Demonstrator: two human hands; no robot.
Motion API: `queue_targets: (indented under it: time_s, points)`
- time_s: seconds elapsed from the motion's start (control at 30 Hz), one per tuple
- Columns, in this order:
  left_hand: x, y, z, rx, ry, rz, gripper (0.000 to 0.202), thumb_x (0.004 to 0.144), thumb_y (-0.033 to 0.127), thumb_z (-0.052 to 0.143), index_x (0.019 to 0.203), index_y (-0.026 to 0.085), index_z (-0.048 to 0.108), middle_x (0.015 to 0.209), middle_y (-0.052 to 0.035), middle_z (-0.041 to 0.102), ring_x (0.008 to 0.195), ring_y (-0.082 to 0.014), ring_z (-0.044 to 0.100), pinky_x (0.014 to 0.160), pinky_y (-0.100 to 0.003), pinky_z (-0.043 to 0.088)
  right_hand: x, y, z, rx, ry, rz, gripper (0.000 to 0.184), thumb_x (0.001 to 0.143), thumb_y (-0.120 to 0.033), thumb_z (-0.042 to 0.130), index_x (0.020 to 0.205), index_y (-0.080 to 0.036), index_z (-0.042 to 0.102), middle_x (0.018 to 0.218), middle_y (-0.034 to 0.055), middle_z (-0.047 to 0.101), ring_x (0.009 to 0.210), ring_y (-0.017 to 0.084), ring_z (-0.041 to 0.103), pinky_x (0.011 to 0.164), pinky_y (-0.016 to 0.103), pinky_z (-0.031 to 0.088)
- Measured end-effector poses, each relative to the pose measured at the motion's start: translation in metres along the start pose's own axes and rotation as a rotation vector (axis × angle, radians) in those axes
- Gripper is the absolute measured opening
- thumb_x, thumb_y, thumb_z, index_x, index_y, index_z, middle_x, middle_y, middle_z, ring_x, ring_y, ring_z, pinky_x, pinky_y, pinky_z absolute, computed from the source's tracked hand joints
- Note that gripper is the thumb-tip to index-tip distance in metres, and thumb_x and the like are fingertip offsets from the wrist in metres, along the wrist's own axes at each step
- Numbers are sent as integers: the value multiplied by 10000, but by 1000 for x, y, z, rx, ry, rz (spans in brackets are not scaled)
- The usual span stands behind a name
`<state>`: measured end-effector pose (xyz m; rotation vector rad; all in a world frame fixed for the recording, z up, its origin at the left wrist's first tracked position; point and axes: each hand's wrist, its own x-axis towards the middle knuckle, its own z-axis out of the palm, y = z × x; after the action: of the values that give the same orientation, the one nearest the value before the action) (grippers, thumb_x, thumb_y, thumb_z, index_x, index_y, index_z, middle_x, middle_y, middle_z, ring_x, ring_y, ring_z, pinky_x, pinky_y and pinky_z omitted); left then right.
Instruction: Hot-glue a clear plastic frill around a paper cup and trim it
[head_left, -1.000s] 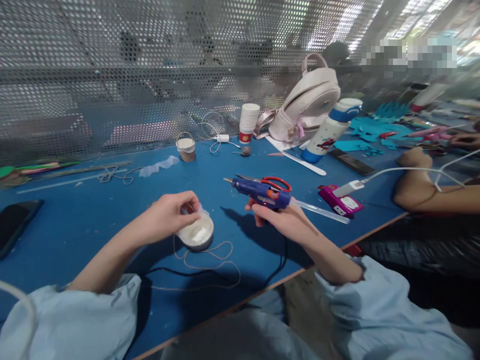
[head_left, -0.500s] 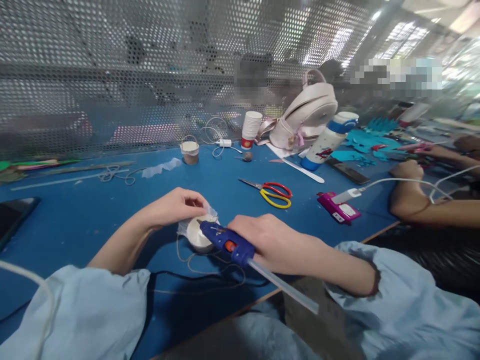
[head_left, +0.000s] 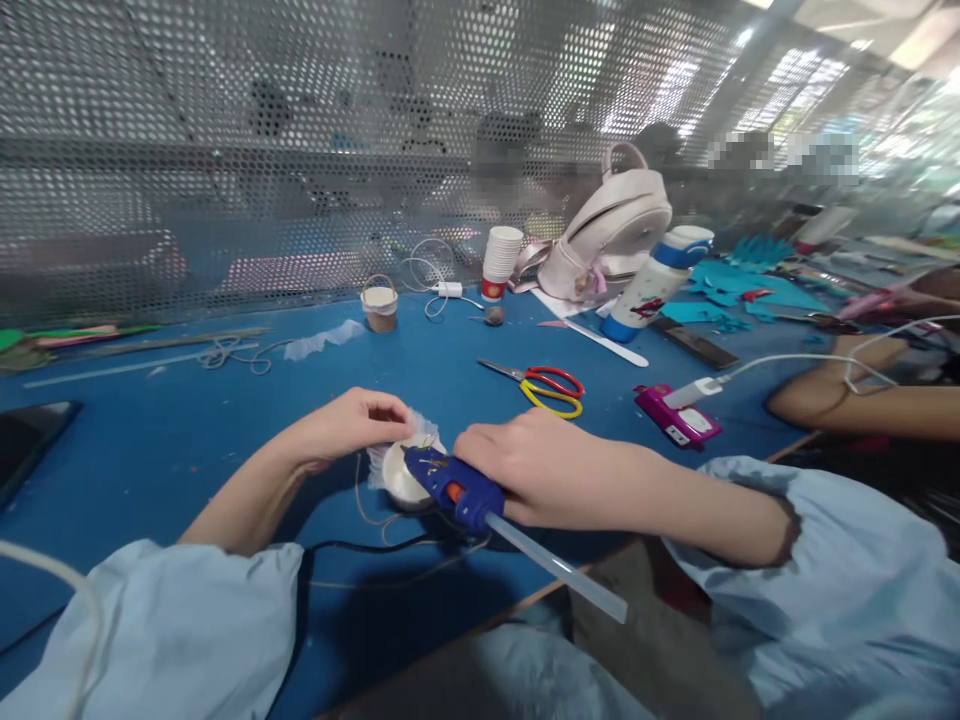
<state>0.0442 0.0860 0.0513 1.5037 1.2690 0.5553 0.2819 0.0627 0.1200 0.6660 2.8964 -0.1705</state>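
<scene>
My right hand is wrapped round a blue hot glue gun, with a clear glue stick sticking out of its back. The gun's nozzle is over the rim of a small white paper cup on the table. Pinched in my left hand is a strip of sheer white ruffled ribbon, which runs along the cup's far and left edge. Thin string trails on the table around the cup. Whether the nozzle touches the cup I cannot tell.
Scissors lie ahead of my hands. Behind stand a small finished cup basket, stacked paper cups, a backpack and a bottle. A purple device with a cable lies right, near another person's arm. A tablet lies left.
The cup and glue gun have shifted slightly right. My left hand has lowered a little with the ribbon. The other person's arm at right has moved.
</scene>
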Motion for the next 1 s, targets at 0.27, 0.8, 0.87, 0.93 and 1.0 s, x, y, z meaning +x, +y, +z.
queue_targets:
  time_s: [0.27, 0.8, 0.87, 0.93, 1.0]
  points:
    - [-2, 1, 2, -55, 10, -29, 188, 696, 361, 714, 754, 183, 704, 731, 2, 677, 659, -128, 563, 645, -256, 441, 9, 7, 10, -69, 26, -79, 143, 908, -236, 505, 1002, -131, 532, 876, 70, 659, 652, 160, 594, 507, 283, 211]
    - [-2, 1, 4, -100, 29, -56, 187, 677, 350, 737, 731, 176, 695, 704, 12, 660, 636, -115, 539, 631, -252, 414, 13, 3, 22, -216, 70, -32, 125, 941, -164, 426, 991, -115, 528, 811, 76, 664, 571, 147, 573, 461, 307, 124]
    - [-2, 1, 3, -92, 23, -56, 182, 680, 349, 732, 728, 178, 691, 703, 12, 659, 638, -117, 540, 632, -254, 415, 13, 2, 23, -231, 74, -42, 124, 941, -145, 414, 983, -118, 527, 804, 73, 661, 571, 151, 574, 458, 307, 122]
    - [-2, 1, 3, -84, 20, -54, 181, 679, 349, 729, 727, 179, 689, 704, 11, 660, 641, -118, 542, 636, -254, 416, 13, 2, 24, -231, 75, -61, 109, 939, -142, 424, 972, -122, 526, 802, 67, 660, 580, 153, 578, 457, 305, 126]
    - [-2, 1, 3, -73, 27, -49, 188, 676, 354, 727, 733, 178, 691, 705, 11, 660, 643, -118, 544, 638, -252, 415, 13, 2, 25, -225, 85, -82, 98, 943, -150, 429, 959, -123, 522, 793, 62, 655, 581, 149, 576, 456, 302, 132]
